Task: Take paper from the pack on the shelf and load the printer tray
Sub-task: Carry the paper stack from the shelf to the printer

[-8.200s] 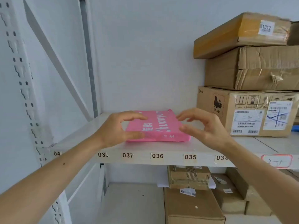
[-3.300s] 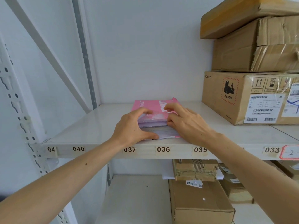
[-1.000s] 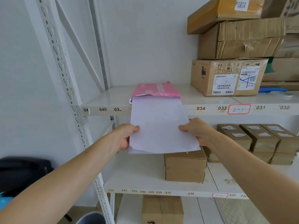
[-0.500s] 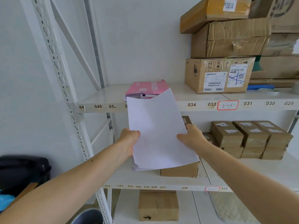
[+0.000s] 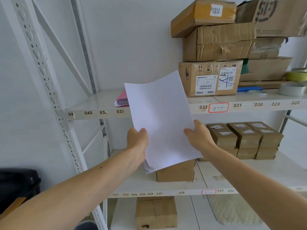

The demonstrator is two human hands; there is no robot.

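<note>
I hold a thin stack of white paper [image 5: 160, 117] upright in front of the shelf, tilted a little to the right. My left hand [image 5: 137, 143] grips its lower left edge and my right hand [image 5: 197, 138] grips its lower right edge. The pink paper pack [image 5: 122, 99] lies on the white shelf [image 5: 93, 107] behind the sheets, mostly hidden, with only its left end showing. No printer or tray is in view.
Cardboard boxes [image 5: 214, 47] are stacked at the right of the upper shelf, with tape rolls [image 5: 292, 88] beyond them. Small brown boxes [image 5: 244, 138] fill the lower shelf, and one box [image 5: 175, 171] sits just below the paper. A black object [image 5: 18, 185] stands at lower left.
The paper has come fully out of the pack and away from the shelf, and now stands more upright. The view has swung slightly left and closer.
</note>
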